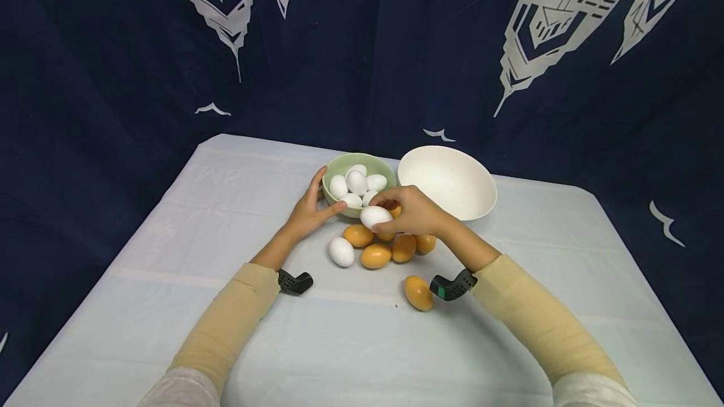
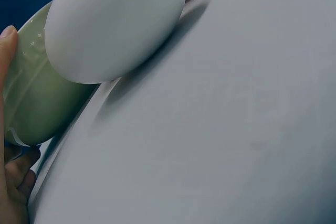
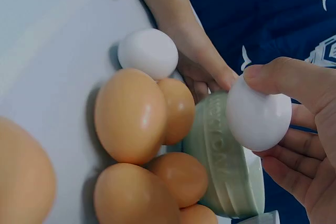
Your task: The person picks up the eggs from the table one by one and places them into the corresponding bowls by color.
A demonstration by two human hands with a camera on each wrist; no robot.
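My right hand (image 1: 417, 211) pinches a white egg (image 3: 259, 114) between thumb and fingers, in front of the rim of a green bowl (image 1: 370, 161). Several white eggs (image 1: 356, 182) lie inside that bowl. At its left side my left hand (image 1: 308, 212) holds the bowl, thumb at the front and fingers round the outer wall. Several brown eggs (image 1: 376, 256) are grouped on the table below my right hand, which partly hides some of them. Another white egg (image 1: 342, 252) rests at the left of this group. It looms large in the left wrist view.
A larger white bowl (image 1: 452, 184) stands to the right of the green one, with nothing visible inside. One brown egg (image 1: 418, 294) lies apart, nearer the front, beside the right wrist's black device (image 1: 452, 286). A white cloth (image 1: 170, 306) covers the table; a dark blue curtain (image 1: 339, 80) hangs behind.
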